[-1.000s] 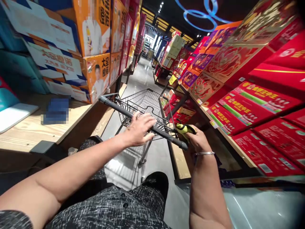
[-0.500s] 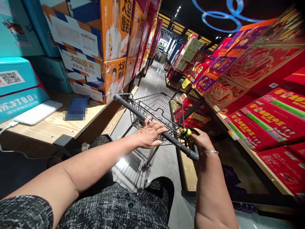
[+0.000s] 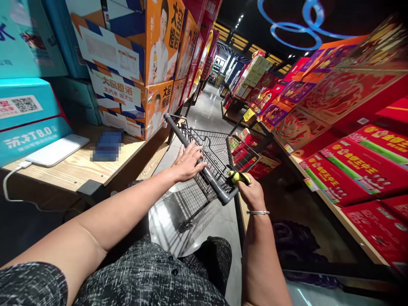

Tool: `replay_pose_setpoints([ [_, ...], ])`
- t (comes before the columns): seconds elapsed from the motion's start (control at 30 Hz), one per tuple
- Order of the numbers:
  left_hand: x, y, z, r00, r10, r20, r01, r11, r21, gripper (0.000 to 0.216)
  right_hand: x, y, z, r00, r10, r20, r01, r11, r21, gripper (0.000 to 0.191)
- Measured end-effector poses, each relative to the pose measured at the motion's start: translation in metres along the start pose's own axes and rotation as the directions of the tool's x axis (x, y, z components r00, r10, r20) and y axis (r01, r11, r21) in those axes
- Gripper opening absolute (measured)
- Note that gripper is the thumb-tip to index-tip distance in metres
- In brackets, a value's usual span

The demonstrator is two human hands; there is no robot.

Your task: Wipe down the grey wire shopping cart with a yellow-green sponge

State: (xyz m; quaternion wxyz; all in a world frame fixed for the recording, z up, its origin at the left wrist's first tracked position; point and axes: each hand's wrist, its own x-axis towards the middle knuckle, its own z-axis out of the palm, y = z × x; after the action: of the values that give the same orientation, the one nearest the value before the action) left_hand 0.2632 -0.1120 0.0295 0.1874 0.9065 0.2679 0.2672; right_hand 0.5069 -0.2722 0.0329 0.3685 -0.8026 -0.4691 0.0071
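Note:
A wire shopping cart (image 3: 219,155) stands in the aisle ahead of me, turned toward the right-hand shelves. My left hand (image 3: 188,162) rests on its dark handle bar (image 3: 178,129), fingers curled loosely over the bar. My right hand (image 3: 250,190) sits at the bar's right end, closed around a yellow and black object (image 3: 237,177) that I cannot make out. A metal bangle (image 3: 258,212) circles my right wrist.
Orange and blue cartons (image 3: 140,63) and teal boxes (image 3: 28,106) stack on a wooden shelf (image 3: 73,165) at left. Red gift boxes (image 3: 353,165) fill slanted shelves at right. A glossy grey aisle floor (image 3: 204,110) runs ahead between more displays.
The cart has swung to the right, its handle now angled away from me. Both hands stayed on the bar and moved with it; the view shifted slightly left.

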Motion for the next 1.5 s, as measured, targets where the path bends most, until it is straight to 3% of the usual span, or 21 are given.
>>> replay_pose_setpoints([
  [0.17,0.000,-0.001,-0.013,0.991,-0.135,0.015,0.135,0.991,-0.001,0.039,-0.014,-0.043,0.023,0.997,0.066,-0.035,-0.068,0.996,-0.055,0.027],
  [0.3,-0.012,0.004,-0.021,0.994,-0.100,0.034,0.101,0.995,-0.027,0.049,-0.020,-0.058,0.045,0.992,-0.090,-0.089,0.101,0.988,0.119,0.027],
  [0.37,-0.017,0.000,-0.025,0.995,-0.089,0.034,0.090,0.995,-0.043,0.056,-0.021,-0.058,0.053,0.982,-0.181,-0.060,0.190,0.946,0.261,0.029],
  [0.5,-0.015,-0.026,-0.035,0.998,-0.056,0.020,0.057,0.998,-0.022,0.052,-0.016,-0.059,0.061,0.939,-0.332,0.086,0.266,0.863,0.430,0.033],
  [0.63,-0.002,-0.053,-0.052,0.997,-0.033,0.072,0.033,0.999,0.001,0.039,-0.011,-0.066,0.075,0.905,-0.421,0.070,0.349,0.825,0.445,0.032],
  [0.8,0.004,-0.063,-0.066,0.991,-0.133,0.031,0.132,0.991,0.029,0.038,-0.012,-0.058,0.094,0.850,-0.526,-0.001,0.507,0.819,0.268,0.039],
  [0.93,0.006,-0.070,-0.069,0.973,-0.224,-0.057,0.224,0.975,-0.001,0.038,-0.015,-0.029,0.083,0.840,-0.527,0.132,0.535,0.844,-0.035,0.061],
  [1.03,0.007,-0.075,-0.074,0.963,-0.262,-0.061,0.261,0.965,-0.032,0.037,-0.013,0.000,0.060,0.898,-0.396,0.191,0.436,0.858,-0.272,0.069],
  [1.13,0.006,-0.072,-0.076,0.962,-0.266,-0.060,0.269,0.962,0.043,0.039,-0.010,0.023,0.043,0.976,-0.201,0.079,0.216,0.879,-0.426,0.063],
  [1.2,0.004,-0.064,-0.071,0.969,-0.227,-0.097,0.240,0.959,0.152,0.040,-0.010,0.025,0.044,0.987,-0.160,0.010,0.148,0.888,-0.435,0.058],
  [1.27,0.001,-0.054,-0.062,0.977,-0.157,-0.146,0.188,0.955,0.230,0.036,-0.012,0.010,0.056,0.978,-0.209,0.013,0.198,0.902,-0.384,0.058],
  [1.4,-0.005,-0.040,-0.037,0.981,-0.017,-0.194,0.064,0.969,0.239,0.025,-0.009,-0.052,0.096,0.922,-0.361,0.141,0.384,0.899,-0.209,0.066],
  [1.5,-0.008,-0.041,-0.027,0.974,0.034,-0.226,0.029,0.964,0.266,0.025,0.006,-0.089,0.119,0.888,-0.420,0.185,0.436,0.898,-0.052,0.064],
])
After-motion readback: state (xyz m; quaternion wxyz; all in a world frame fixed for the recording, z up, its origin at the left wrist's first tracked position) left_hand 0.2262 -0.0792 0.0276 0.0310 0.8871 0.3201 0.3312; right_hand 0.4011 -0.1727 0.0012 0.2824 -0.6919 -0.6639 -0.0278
